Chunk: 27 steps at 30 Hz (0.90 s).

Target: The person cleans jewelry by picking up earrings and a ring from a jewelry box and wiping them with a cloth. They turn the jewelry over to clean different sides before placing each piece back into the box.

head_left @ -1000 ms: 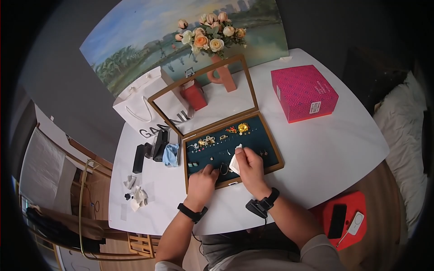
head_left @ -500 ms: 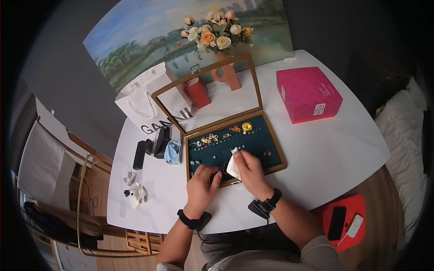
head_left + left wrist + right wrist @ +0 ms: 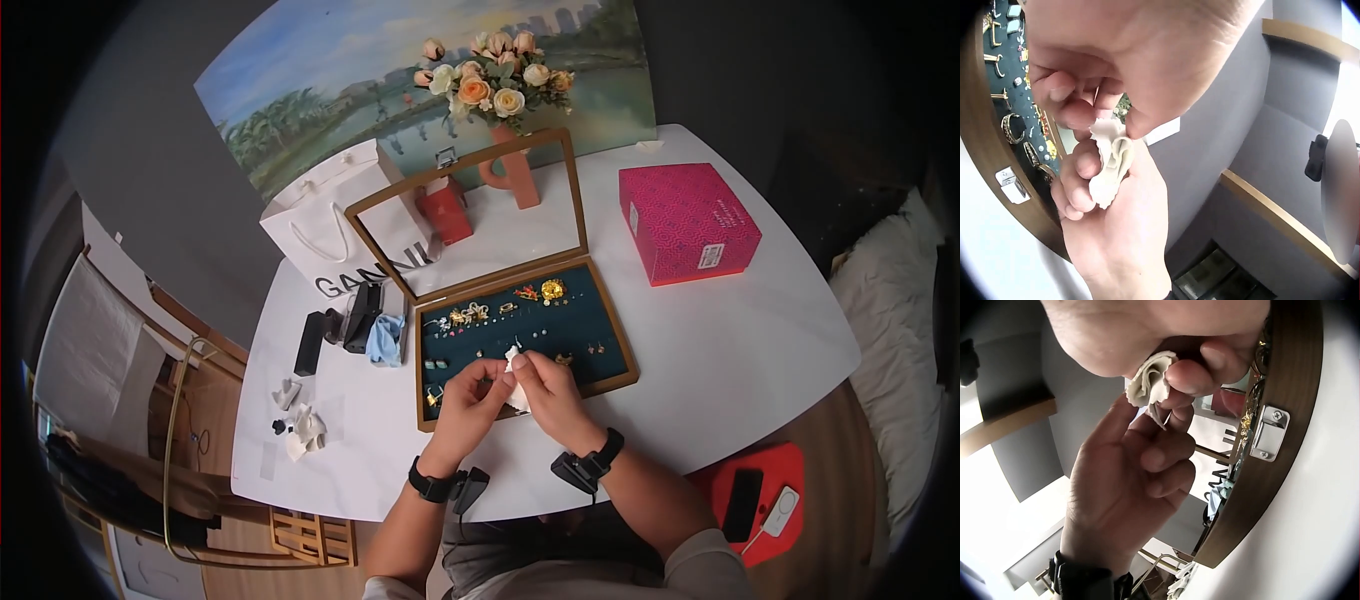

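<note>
Both hands meet over the front of a wooden jewelry box [image 3: 628, 368] with a dark green lining and its glass lid raised. My right hand [image 3: 557, 402] grips a small cream cloth [image 3: 1110, 169] with zigzag edges, folded and bunched up. At the upper end of the cloth, my left hand [image 3: 468, 408] pinches it between thumb and fingers; whether a small piece lies inside the folds I cannot tell. Several pieces of jewelry lie in the box, among them a yellow brooch-like piece [image 3: 552, 289], green earrings [image 3: 435, 364] and a bangle [image 3: 1013, 128].
A white paper bag [image 3: 325, 225] and a red box [image 3: 445, 210] stand behind the lid, near a flower vase [image 3: 520, 185]. To the left lie black boxes [image 3: 310, 343], a blue cloth [image 3: 385, 340] and crumpled scraps [image 3: 305, 432]. A pink box [image 3: 690, 225] sits at right.
My left hand has risen from the box's front left and moved right to the cloth. The right hand has stayed near the front, turning the cloth inward. The head view has shifted slightly.
</note>
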Motion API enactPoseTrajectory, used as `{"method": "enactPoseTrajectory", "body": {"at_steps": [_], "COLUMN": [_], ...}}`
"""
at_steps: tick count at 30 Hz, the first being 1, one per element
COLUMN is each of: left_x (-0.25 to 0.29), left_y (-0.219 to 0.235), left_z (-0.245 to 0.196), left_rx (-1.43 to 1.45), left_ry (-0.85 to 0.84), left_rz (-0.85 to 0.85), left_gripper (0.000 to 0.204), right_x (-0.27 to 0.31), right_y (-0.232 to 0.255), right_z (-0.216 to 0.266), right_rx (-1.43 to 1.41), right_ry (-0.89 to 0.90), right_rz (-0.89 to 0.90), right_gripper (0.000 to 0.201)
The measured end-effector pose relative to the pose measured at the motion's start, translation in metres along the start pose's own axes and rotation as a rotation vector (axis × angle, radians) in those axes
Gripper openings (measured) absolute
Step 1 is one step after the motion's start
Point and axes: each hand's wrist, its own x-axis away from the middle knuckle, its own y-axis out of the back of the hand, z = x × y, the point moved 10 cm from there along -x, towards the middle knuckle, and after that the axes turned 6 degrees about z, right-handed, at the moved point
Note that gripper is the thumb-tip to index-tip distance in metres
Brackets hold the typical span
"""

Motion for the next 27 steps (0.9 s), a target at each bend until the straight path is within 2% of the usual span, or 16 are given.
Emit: {"method": "enactPoseTrajectory", "body": {"at_steps": [4, 7, 13, 16, 19, 22, 25, 27], "left_x": [-0.009, -0.011, -0.015, -0.011, -0.008, -0.008, -0.009, -0.008], "left_y": [-0.001, 0.001, 0.007, 0.021, 0.029, 0.026, 0.028, 0.029], "left_z": [0.0, -0.002, 0.005, 0.012, 0.024, 0.024, 0.029, 0.027], "left_rx": [0.058, 0.097, 0.193, 0.247, 0.249, 0.317, 0.352, 0.372], "left_ry": [-0.091, -0.104, -0.138, -0.162, -0.134, -0.15, -0.16, -0.139], "left_rz": [-0.053, -0.076, -0.129, -0.219, -0.235, -0.206, -0.178, -0.172], "left_gripper": [0.012, 0.007, 0.004, 0.005, 0.004, 0.004, 0.006, 0.007], "right_x": [0.0, -0.001, 0.0, 0.001, 0.002, 0.001, 0.002, 0.002], "right_y": [0.009, 0.01, 0.008, 0.007, 0.003, -0.013, -0.025, -0.027], "right_z": [0.016, 0.006, 0.004, 0.006, 0.001, 0.014, 0.024, 0.027], "right_rx": [0.03, 0.069, 0.106, 0.066, 0.02, 0.001, 0.232, 0.269], "right_ry": [0.059, 0.026, 0.001, 0.046, 0.032, 0.075, 0.111, 0.091], "right_rz": [-0.094, -0.09, -0.075, -0.117, -0.091, 0.02, 0.145, 0.173], "right_gripper": [0.038, 0.038, 0.034, 0.028, 0.028, 0.03, 0.034, 0.034]}}
